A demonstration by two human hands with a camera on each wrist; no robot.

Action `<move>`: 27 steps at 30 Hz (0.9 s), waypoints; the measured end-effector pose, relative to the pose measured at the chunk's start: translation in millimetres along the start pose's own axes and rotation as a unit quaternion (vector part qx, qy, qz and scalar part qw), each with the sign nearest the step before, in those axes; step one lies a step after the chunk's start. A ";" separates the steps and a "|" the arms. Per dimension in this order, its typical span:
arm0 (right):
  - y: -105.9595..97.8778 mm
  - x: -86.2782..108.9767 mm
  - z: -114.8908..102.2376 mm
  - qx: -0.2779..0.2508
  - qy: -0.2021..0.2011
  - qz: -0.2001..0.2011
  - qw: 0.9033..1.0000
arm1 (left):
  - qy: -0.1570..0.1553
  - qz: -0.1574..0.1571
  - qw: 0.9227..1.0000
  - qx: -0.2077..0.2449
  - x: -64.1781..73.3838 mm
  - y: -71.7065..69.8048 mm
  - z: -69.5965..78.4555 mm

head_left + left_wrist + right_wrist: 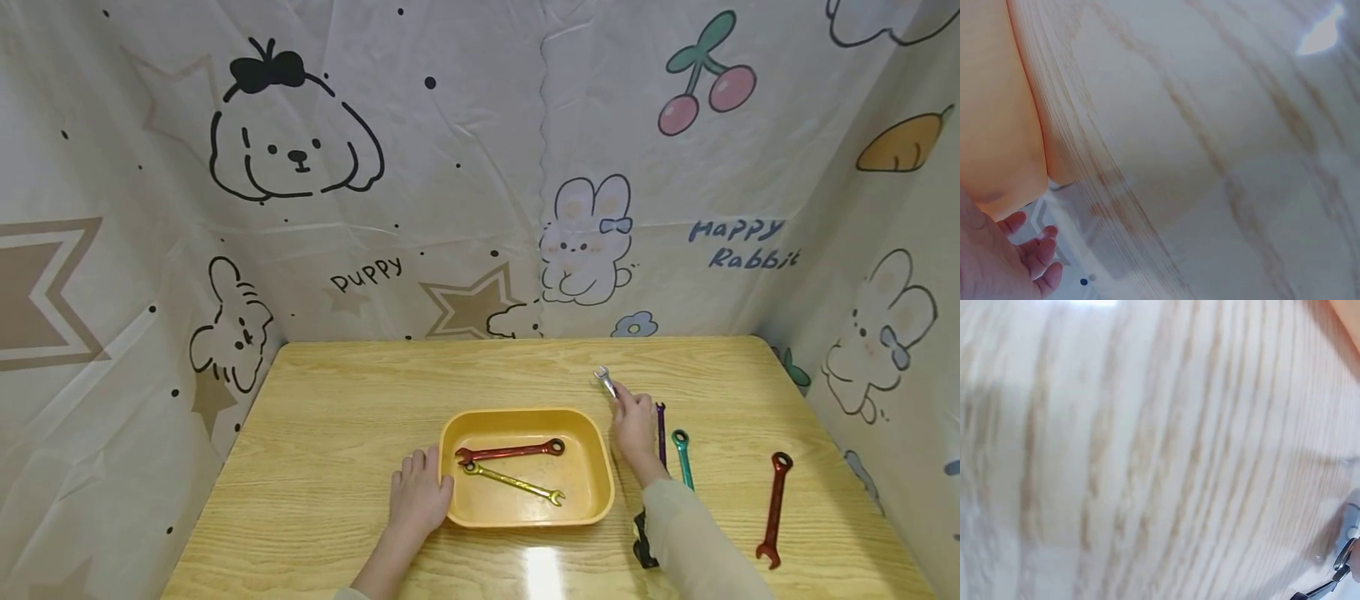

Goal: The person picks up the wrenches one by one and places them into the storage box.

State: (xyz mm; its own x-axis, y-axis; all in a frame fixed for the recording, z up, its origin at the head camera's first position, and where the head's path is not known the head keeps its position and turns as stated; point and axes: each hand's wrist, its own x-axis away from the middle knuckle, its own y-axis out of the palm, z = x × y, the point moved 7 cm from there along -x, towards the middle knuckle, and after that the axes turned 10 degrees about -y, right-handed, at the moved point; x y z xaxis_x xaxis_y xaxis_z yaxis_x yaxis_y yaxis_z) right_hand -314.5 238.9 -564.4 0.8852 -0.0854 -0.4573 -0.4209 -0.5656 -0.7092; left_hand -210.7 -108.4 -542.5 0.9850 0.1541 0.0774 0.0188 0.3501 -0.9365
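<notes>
My right hand (636, 423) pinches a silver combination wrench (605, 382), its open end pointing away toward the back of the table. Part of that wrench shows at the lower right corner of the right wrist view. My left hand (418, 490) rests against the left wall of a yellow plastic tray (525, 518), thumb at the rim and fingers loosely extended. Inside the tray lie a red wrench (513, 452) and a gold wrench (517, 482). Just right of my right hand are a purple wrench (662, 429) and a teal wrench (682, 454), both partly hidden by the arm.
Another red wrench (776, 508) lies farther right on the wood-grain table (337, 400). A black object (642, 542) shows beside the right sleeve. Printed cloth (465, 167) hangs behind the table and along both sides.
</notes>
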 end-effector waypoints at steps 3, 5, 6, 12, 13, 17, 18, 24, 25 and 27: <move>-1.9 -1.5 -1.4 0.000 -0.017 0.009 1.000 | 0.000 0.001 1.000 0.001 -0.1 0.1 0.1; -4.1 -2.4 -3.2 -0.003 -0.024 0.014 1.000 | 0.001 0.002 1.000 0.002 0.2 0.1 0.1; -5.1 -2.8 -4.1 -0.005 -0.026 0.015 1.000 | 0.002 0.003 1.000 0.001 0.1 0.1 0.2; -11.5 -6.5 -10.8 -0.024 -0.023 0.010 0.999 | 0.002 0.003 1.000 0.000 -0.3 0.7 -0.2; -12.6 -7.2 -12.1 -0.027 -0.023 0.009 0.999 | 0.002 0.003 1.000 0.000 -0.2 0.5 -0.2; -16.9 -10.3 -18.4 -0.036 -0.029 0.010 0.999 | 0.006 0.002 1.000 0.002 0.1 0.0 0.0; -18.0 -11.1 -20.1 -0.036 -0.033 0.012 0.999 | 0.006 0.003 1.000 0.002 0.1 -0.1 0.0; -24.4 -15.4 -32.7 -0.037 -0.068 0.024 0.997 | 0.004 0.000 1.000 0.001 0.4 0.5 -0.6; -25.2 -16.0 -35.3 -0.041 -0.074 0.025 0.996 | 0.003 -0.001 1.000 0.001 0.3 0.7 -0.7; -26.6 -16.9 -40.7 -0.048 -0.087 0.027 0.995 | 0.003 -0.001 1.000 0.000 0.1 1.0 -0.7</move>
State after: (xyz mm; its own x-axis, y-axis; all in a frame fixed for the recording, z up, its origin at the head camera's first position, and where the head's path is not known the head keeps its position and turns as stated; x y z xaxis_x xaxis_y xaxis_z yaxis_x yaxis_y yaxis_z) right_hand -310.2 222.0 -516.1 0.8103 0.0203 -0.5857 -0.4390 -0.6410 -0.6295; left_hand -210.5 -108.7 -543.6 0.9858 0.1484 0.0783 0.0215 0.3509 -0.9362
